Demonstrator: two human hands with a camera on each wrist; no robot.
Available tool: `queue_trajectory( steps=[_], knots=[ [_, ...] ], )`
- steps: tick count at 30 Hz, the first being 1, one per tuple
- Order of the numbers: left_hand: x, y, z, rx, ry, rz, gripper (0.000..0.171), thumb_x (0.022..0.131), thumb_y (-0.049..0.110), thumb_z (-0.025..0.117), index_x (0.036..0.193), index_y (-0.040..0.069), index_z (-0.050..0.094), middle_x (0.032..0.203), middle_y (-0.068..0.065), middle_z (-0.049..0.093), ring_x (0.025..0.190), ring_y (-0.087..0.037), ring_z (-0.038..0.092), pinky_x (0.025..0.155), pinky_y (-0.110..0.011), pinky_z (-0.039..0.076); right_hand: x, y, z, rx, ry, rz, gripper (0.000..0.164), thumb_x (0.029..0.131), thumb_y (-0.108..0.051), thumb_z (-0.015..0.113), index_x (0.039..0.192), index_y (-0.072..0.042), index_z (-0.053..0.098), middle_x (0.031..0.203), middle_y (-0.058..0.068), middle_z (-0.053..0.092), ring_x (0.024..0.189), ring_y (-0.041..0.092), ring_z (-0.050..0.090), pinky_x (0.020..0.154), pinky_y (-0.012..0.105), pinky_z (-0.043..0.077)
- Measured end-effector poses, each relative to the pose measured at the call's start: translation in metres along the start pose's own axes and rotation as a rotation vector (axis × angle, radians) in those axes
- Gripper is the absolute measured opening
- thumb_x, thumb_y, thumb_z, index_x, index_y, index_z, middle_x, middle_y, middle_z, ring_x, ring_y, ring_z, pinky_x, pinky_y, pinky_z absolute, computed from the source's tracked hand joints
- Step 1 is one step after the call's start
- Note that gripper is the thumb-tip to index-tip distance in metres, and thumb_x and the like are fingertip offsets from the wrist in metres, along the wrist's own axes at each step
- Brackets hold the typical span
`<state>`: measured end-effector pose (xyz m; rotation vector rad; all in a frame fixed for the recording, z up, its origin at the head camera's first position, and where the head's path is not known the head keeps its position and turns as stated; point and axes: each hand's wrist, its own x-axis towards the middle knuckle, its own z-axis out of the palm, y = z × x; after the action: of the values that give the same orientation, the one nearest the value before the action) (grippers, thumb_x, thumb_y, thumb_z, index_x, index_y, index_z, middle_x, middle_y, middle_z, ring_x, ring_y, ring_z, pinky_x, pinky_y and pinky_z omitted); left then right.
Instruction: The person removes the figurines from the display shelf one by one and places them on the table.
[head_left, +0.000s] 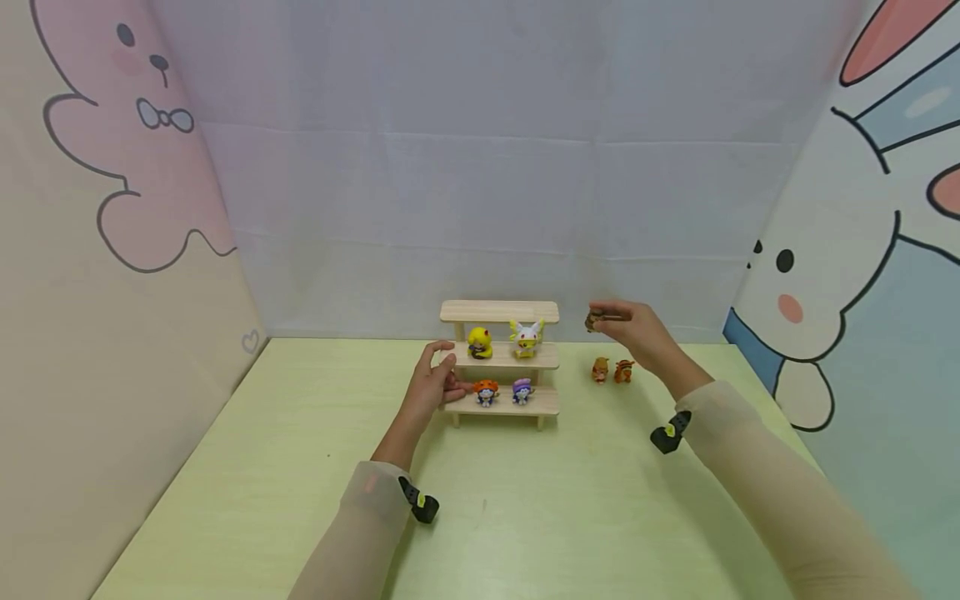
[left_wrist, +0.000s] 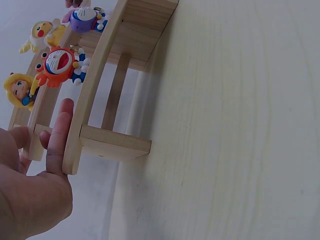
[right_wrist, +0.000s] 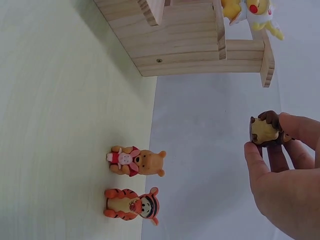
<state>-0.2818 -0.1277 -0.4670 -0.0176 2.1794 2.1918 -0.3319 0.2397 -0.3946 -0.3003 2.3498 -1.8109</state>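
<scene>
Your right hand point(head_left: 633, 329) pinches a brown figurine point(right_wrist: 265, 130); your left hand point(head_left: 431, 387) (loosely spread) touches the wooden shelf point(head_left: 501, 362) at left

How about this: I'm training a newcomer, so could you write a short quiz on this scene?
1. How many figures are on the shelf?
2. True or false: the right hand holds the tiger.
3. Which tier bears the crab-hat figure: (a) top, (b) middle, (c) bottom?

Key:
1. Four.
2. False: it holds the brown figure; the tiger is on the table.
3. c, the bottom tier.
</scene>
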Motion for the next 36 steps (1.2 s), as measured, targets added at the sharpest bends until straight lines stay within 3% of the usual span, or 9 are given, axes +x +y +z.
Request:
queue_trajectory(
  steps=[11, 16, 22, 30, 36],
  knots=[
    [-0.001, 0.001, 0.001, -0.006, 0.005, -0.010, 0.039, 0.112, 0.029, 0.047, 0.149, 0.017, 0.045, 0.080, -0.004, 0.052, 0.079, -0.023, 0.075, 0.073, -0.033, 0.064, -0.013, 0.015, -0.013, 0.044, 0.019, 0.000, 0.053, 0.107, -0.009, 0.056, 0.155, 0.005, 0.039, 0.147, 0.025, 0.049, 0.109, 0.003, 0.062, 0.096, 0.015, 0.052],
    [-0.006, 0.007, 0.001, -0.005, -0.003, -0.016, 0.041, 0.112, 0.029, 0.047, 0.150, 0.016, 0.043, 0.083, -0.006, 0.053, 0.080, -0.025, 0.075, 0.078, -0.038, 0.064, -0.018, 0.024, -0.020, 0.057, 0.028, 0.012, 0.054, 0.107, -0.010, 0.058, 0.155, 0.005, 0.039, 0.143, 0.020, 0.053, 0.108, 0.001, 0.063, 0.096, 0.014, 0.051],
    [-0.008, 0.009, 0.001, 0.002, -0.005, -0.005, 0.043, 0.112, 0.029, 0.047, 0.152, 0.014, 0.041, 0.082, -0.007, 0.053, 0.082, -0.027, 0.076, 0.080, -0.041, 0.064, -0.023, 0.032, -0.026, 0.062, 0.028, 0.025, 0.055, 0.107, -0.012, 0.057, 0.156, 0.003, 0.038, 0.150, 0.026, 0.047, 0.111, 0.002, 0.063, 0.097, 0.012, 0.050],
    [-0.006, 0.006, 0.001, 0.008, 0.002, 0.002, 0.040, 0.112, 0.030, 0.047, 0.149, 0.017, 0.044, 0.082, -0.006, 0.052, 0.080, -0.025, 0.076, 0.077, -0.038, 0.065, -0.030, 0.045, -0.032, 0.054, 0.039, 0.018, 0.055, 0.107, -0.010, 0.058, 0.155, 0.006, 0.038, 0.139, 0.016, 0.057, 0.107, -0.001, 0.064, 0.098, 0.016, 0.052],
    [-0.004, 0.004, 0.001, 0.004, 0.005, 0.003, 0.038, 0.112, 0.029, 0.046, 0.148, 0.018, 0.044, 0.082, -0.005, 0.052, 0.078, -0.022, 0.075, 0.075, -0.036, 0.065, -0.032, 0.057, -0.040, 0.044, 0.043, 0.030, 0.056, 0.107, -0.010, 0.056, 0.157, 0.005, 0.035, 0.145, 0.022, 0.051, 0.107, -0.002, 0.064, 0.099, 0.016, 0.051]
  ],
)
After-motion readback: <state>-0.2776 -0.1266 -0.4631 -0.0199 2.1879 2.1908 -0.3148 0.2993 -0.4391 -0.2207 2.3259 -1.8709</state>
